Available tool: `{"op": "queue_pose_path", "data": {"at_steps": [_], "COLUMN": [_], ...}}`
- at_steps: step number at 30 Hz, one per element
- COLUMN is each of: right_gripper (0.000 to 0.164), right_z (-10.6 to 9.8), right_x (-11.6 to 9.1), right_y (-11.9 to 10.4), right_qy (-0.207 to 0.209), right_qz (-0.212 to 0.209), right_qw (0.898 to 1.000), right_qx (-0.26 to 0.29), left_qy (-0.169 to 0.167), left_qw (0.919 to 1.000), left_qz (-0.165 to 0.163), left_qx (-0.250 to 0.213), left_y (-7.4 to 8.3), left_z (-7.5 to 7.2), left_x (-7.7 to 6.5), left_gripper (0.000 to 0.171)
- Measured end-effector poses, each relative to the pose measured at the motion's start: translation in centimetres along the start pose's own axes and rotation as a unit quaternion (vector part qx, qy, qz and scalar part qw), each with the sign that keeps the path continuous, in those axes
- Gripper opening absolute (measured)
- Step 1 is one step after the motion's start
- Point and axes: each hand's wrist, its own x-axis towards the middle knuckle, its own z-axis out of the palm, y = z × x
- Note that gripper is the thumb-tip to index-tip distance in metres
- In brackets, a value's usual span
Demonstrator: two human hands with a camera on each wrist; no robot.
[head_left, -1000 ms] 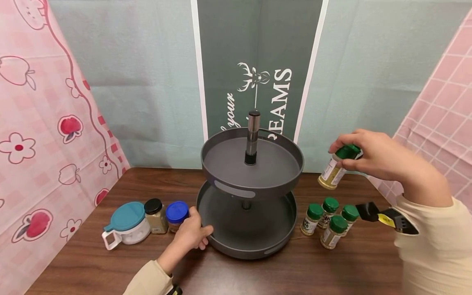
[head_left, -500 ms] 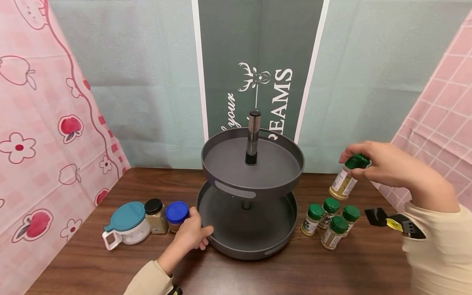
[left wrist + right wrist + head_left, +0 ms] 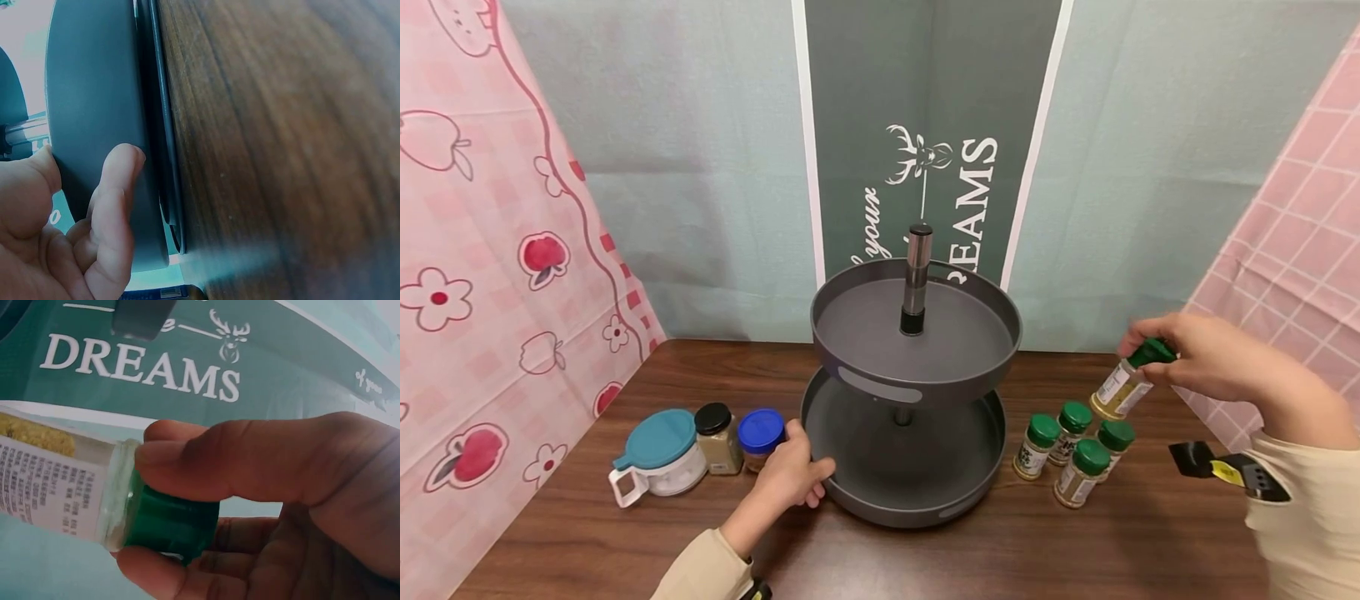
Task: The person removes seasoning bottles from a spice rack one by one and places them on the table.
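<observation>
My right hand (image 3: pixel 1217 358) holds a spice jar (image 3: pixel 1122 390) by its green cap, tilted in the air behind the other green-capped jars. The right wrist view shows thumb and fingers pinching the cap of this jar (image 3: pixel 56 481), which has yellowish contents and a white label. A dark grey two-tier round rack stands in the middle, its upper tray (image 3: pixel 880 333) on a metal post (image 3: pixel 917 267). At the left rim of the lower tray (image 3: pixel 902 475) is my left hand (image 3: pixel 790 475); in the left wrist view its thumb hooks over the wall, fingers pressed outside.
Several green-capped spice jars (image 3: pixel 1075 479) stand on the wooden table (image 3: pixel 970 558) right of the rack. To the left are a blue-lidded jar (image 3: pixel 762 432), a black-lidded jar (image 3: pixel 718 442) and a white-handled container with teal lid (image 3: pixel 658 446). A fabric backdrop (image 3: pixel 715 208) closes the back.
My right hand has moved right and down with the spice jar, away from the rack. The left hand keeps its place on the lower tray's rim.
</observation>
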Motion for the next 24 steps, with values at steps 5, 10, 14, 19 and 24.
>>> {"op": "queue_pose_path", "data": {"at_steps": [5, 10, 14, 19, 24], "right_gripper": [0.027, 0.027, 0.026, 0.026, 0.025], "right_z": [0.4, 0.8, 1.0, 1.4, 1.8], "right_x": [-0.4, -0.8, -1.2, -1.8, -2.3], "right_y": [0.8, 1.6, 2.2, 3.0, 3.9], "right_qy": [-0.007, 0.003, 0.015, 0.028, 0.035], "right_qz": [0.007, 0.003, 0.003, 0.007, 0.010], "right_qw": [1.000, 1.000, 1.000, 1.000, 0.999], "right_qx": [0.002, -0.001, -0.003, -0.009, -0.020], "left_qy": [0.000, 0.000, 0.000, 0.003, 0.004], "left_qw": [1.0000, 1.0000, 1.0000, 1.0000, 1.0000], "left_qz": [-0.001, -0.002, -0.001, 0.003, 0.003], "left_qx": [-0.002, -0.002, -0.003, 0.001, 0.002], "left_y": [0.1, 0.1, 0.1, 0.1, 0.2], "left_z": [0.0, 0.0, 0.1, 0.0, 0.0], "left_x": [0.0, 0.0, 0.0, -0.1, -0.1], "left_gripper": [0.073, 0.073, 0.074, 0.074, 0.073]}}
